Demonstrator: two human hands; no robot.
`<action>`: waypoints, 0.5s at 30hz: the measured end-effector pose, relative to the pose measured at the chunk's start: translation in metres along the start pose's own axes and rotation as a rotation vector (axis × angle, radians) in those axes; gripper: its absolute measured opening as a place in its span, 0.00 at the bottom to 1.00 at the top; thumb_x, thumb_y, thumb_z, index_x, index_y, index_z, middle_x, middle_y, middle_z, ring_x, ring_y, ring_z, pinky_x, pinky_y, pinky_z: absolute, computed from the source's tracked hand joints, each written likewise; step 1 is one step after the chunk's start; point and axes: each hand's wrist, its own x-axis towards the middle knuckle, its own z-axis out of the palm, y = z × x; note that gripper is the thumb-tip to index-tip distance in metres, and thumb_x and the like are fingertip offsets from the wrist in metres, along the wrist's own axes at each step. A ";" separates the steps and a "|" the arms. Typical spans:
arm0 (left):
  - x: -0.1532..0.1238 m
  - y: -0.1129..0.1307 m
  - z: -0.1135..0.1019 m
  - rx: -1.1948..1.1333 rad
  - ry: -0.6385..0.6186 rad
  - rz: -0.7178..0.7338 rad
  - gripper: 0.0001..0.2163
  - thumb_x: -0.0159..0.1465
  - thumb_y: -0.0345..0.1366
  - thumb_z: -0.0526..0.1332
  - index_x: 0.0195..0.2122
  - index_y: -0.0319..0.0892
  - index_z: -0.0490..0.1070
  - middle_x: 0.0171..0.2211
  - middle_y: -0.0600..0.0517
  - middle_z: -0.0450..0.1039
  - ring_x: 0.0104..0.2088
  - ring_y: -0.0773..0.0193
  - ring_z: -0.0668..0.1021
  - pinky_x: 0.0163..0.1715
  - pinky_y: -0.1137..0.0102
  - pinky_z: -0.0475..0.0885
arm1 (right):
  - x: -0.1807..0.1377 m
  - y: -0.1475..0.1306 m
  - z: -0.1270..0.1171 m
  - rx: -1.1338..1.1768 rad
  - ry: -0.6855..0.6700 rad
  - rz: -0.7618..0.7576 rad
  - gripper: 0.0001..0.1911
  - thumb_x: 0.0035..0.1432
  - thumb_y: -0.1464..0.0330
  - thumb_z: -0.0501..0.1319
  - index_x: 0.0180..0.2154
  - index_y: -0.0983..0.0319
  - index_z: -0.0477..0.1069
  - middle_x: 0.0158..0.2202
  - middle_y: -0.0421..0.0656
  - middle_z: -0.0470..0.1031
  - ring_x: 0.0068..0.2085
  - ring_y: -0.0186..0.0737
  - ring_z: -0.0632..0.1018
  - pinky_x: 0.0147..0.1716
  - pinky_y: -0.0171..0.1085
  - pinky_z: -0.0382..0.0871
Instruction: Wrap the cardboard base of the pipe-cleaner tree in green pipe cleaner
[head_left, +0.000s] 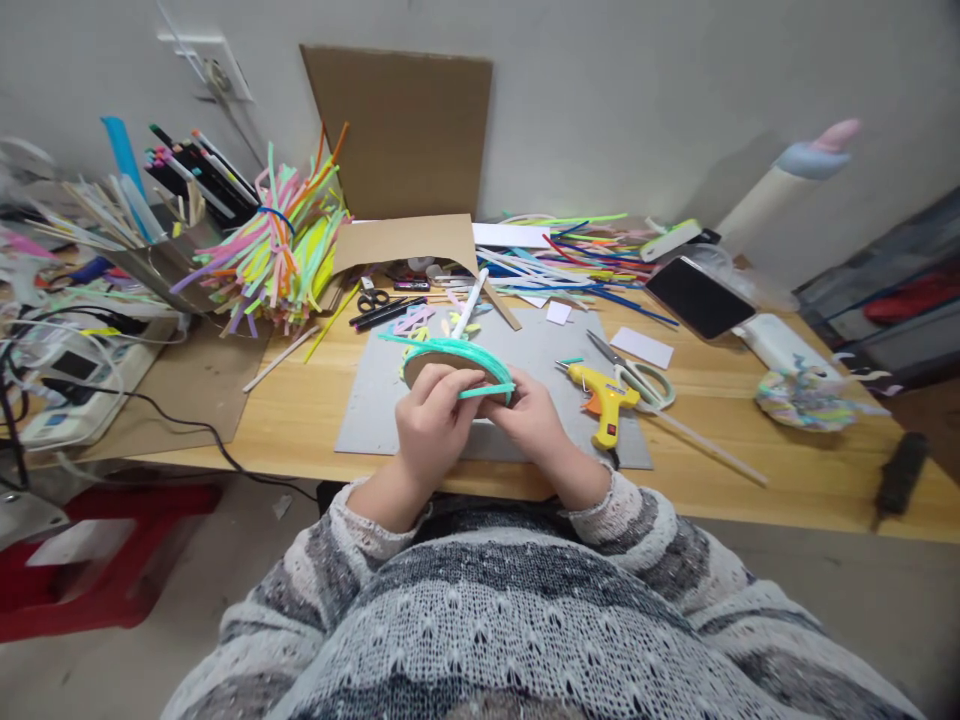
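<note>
Between my hands, above the grey mat (367,405), a brown cardboard disc (433,370) is held at a tilt. Teal pipe cleaner (480,357) lines its edge, and one end crosses the front near my fingers. My left hand (435,420) is closed, its fingers pinching the teal strip at the near side. My right hand (529,415) grips the disc's right edge, with its fingertips partly hidden behind. A white stick (470,305) and pastel pieces lie just beyond the disc. To the right on the mat is a yellow hot glue gun (606,400), with scissors (637,375) beside it.
A bundle of colourful pipe cleaners (277,240) stands at left near a can of sticks (161,260). More pipe cleaners (585,255) lie along the wall. A phone (701,297) rests at right. A power strip (97,380) with cables sits at far left, above a red stool (112,560).
</note>
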 end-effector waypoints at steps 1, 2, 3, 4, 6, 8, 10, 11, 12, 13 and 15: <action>0.000 0.000 0.001 0.007 0.002 -0.003 0.07 0.62 0.31 0.63 0.41 0.44 0.72 0.34 0.52 0.74 0.35 0.67 0.76 0.35 0.73 0.73 | 0.000 0.001 0.000 0.007 0.001 -0.006 0.10 0.47 0.66 0.65 0.35 0.60 0.73 0.32 0.38 0.76 0.35 0.40 0.75 0.38 0.39 0.70; 0.000 0.000 0.002 0.014 0.004 -0.007 0.07 0.61 0.31 0.64 0.41 0.44 0.72 0.34 0.52 0.73 0.35 0.67 0.76 0.35 0.73 0.74 | 0.000 0.002 0.000 0.011 0.000 -0.014 0.10 0.47 0.67 0.65 0.35 0.59 0.73 0.32 0.38 0.76 0.36 0.40 0.75 0.39 0.39 0.70; -0.001 0.000 0.003 0.016 0.003 -0.008 0.07 0.61 0.30 0.64 0.40 0.44 0.73 0.34 0.52 0.73 0.35 0.67 0.76 0.35 0.73 0.73 | 0.000 0.003 0.000 0.012 -0.002 -0.023 0.10 0.47 0.67 0.65 0.35 0.59 0.73 0.32 0.38 0.76 0.36 0.40 0.74 0.39 0.39 0.70; -0.001 0.000 0.003 0.015 0.001 -0.008 0.06 0.61 0.30 0.63 0.39 0.43 0.73 0.34 0.52 0.73 0.35 0.67 0.76 0.35 0.73 0.73 | 0.000 0.004 0.000 0.010 -0.006 -0.031 0.10 0.47 0.68 0.65 0.35 0.59 0.73 0.32 0.38 0.76 0.36 0.40 0.74 0.40 0.39 0.69; -0.002 0.000 0.004 0.007 -0.009 -0.011 0.04 0.62 0.29 0.62 0.37 0.43 0.72 0.33 0.52 0.72 0.35 0.67 0.75 0.35 0.73 0.73 | -0.001 0.006 -0.001 0.000 -0.016 -0.043 0.10 0.47 0.68 0.65 0.36 0.59 0.74 0.33 0.38 0.76 0.37 0.40 0.74 0.41 0.39 0.69; -0.002 0.001 0.005 0.014 -0.039 -0.024 0.04 0.62 0.28 0.62 0.37 0.42 0.72 0.33 0.52 0.72 0.34 0.67 0.75 0.35 0.73 0.72 | -0.001 0.007 -0.001 -0.011 -0.021 -0.048 0.10 0.47 0.69 0.64 0.36 0.59 0.74 0.33 0.38 0.76 0.37 0.40 0.74 0.40 0.38 0.69; -0.004 0.000 0.005 0.032 -0.081 -0.029 0.04 0.62 0.27 0.60 0.37 0.42 0.70 0.33 0.51 0.72 0.35 0.67 0.75 0.34 0.73 0.71 | -0.001 0.007 -0.002 -0.015 -0.023 -0.048 0.09 0.48 0.69 0.64 0.35 0.59 0.73 0.32 0.37 0.75 0.36 0.39 0.74 0.39 0.38 0.69; -0.005 -0.001 0.005 0.036 -0.090 -0.028 0.04 0.63 0.27 0.60 0.36 0.42 0.69 0.33 0.51 0.72 0.35 0.67 0.74 0.34 0.73 0.71 | -0.001 0.007 -0.002 -0.014 -0.021 -0.047 0.08 0.48 0.69 0.64 0.34 0.60 0.73 0.31 0.37 0.75 0.35 0.39 0.74 0.38 0.38 0.69; -0.006 -0.001 0.005 0.035 -0.081 -0.027 0.04 0.63 0.26 0.59 0.36 0.42 0.68 0.32 0.51 0.71 0.35 0.66 0.74 0.34 0.72 0.71 | -0.001 0.007 -0.002 -0.009 -0.018 -0.043 0.08 0.48 0.69 0.64 0.35 0.60 0.73 0.32 0.37 0.75 0.35 0.39 0.74 0.38 0.38 0.69; -0.007 -0.002 0.005 0.032 -0.046 -0.028 0.04 0.63 0.27 0.58 0.35 0.42 0.67 0.32 0.51 0.70 0.35 0.66 0.73 0.36 0.71 0.70 | -0.001 0.008 -0.002 0.001 -0.015 -0.037 0.09 0.48 0.68 0.65 0.35 0.60 0.73 0.32 0.38 0.76 0.36 0.40 0.74 0.39 0.38 0.69; -0.009 -0.004 0.003 0.010 0.105 -0.064 0.02 0.64 0.29 0.57 0.34 0.42 0.66 0.31 0.52 0.67 0.36 0.65 0.72 0.38 0.69 0.70 | 0.000 0.008 -0.002 0.032 0.004 -0.018 0.13 0.47 0.65 0.67 0.37 0.60 0.73 0.35 0.40 0.77 0.38 0.41 0.76 0.40 0.40 0.70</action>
